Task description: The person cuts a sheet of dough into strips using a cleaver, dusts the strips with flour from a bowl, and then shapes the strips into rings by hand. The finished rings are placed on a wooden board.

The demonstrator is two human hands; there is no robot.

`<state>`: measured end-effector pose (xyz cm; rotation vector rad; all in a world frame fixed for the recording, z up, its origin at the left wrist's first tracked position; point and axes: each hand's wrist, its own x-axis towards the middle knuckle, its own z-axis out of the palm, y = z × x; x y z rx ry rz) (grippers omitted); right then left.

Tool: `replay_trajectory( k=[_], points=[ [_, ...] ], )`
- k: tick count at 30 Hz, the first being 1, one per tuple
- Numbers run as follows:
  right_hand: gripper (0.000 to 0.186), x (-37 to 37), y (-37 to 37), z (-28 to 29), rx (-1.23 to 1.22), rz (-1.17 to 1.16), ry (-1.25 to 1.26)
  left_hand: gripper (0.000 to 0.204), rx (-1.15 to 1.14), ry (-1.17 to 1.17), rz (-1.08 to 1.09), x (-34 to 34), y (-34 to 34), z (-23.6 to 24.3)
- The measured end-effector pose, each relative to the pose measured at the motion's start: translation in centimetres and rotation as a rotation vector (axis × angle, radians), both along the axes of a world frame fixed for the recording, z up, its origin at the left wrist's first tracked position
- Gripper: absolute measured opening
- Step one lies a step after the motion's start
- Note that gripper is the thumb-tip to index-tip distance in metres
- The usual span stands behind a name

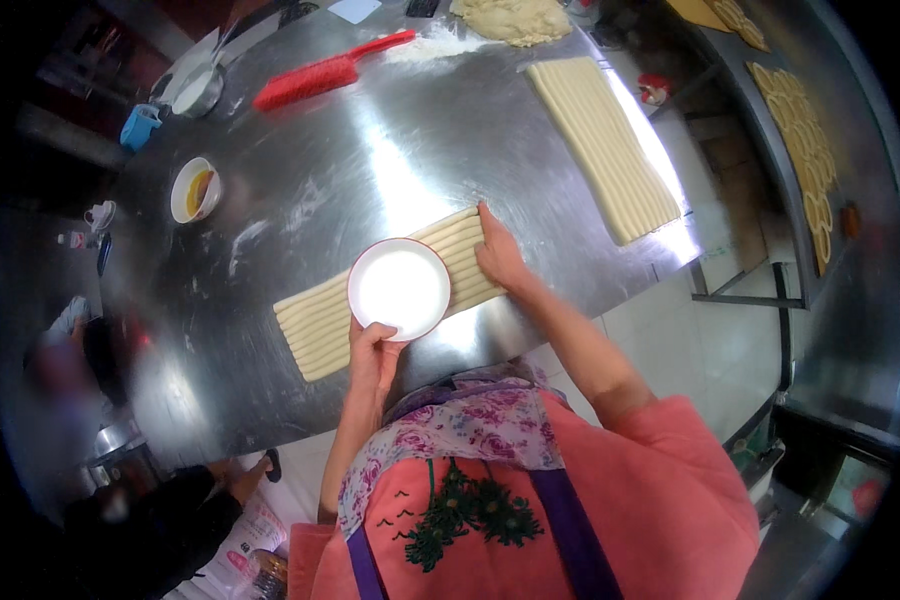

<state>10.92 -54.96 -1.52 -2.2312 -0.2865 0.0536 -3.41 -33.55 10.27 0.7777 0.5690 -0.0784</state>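
Observation:
My left hand (375, 350) is closed on a white red-rimmed bowl (399, 285), thumb over its rim; whether its white interior holds anything, I cannot tell. The bowl is over a long sheet of parallel dough strips (310, 338), hiding part of its middle. My right hand (502, 255) touches this sheet's right end, its index finger stretched to the far corner and thumb lower down, apart. A second sheet of strips (602, 150) lies further right on the steel table (220, 350).
A bowl with yellow contents (195, 190), red brush (310, 78), blue jug (140, 127), metal bowl (198, 92) and dough mass (510, 18) sit on the table's far and left parts. A rack (800, 170) with dough pieces stands right. Another person's dark-clothed body (140, 530) is lower left.

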Motion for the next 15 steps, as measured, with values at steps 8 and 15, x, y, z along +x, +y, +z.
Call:
replay_trajectory(
  k=[8, 15],
  points=[
    [0.061, -7.8, -3.3, 6.1, -0.024, -0.095, 0.337, 0.079, -0.005, -0.007, -0.087, 1.0, 0.4, 0.0],
    [0.033, -8.0, 1.9, 16.9, 0.130, 0.183, -0.017, 0.078, -0.039, -0.020, -0.203, 1.5, -0.8, -0.6]
  ],
)
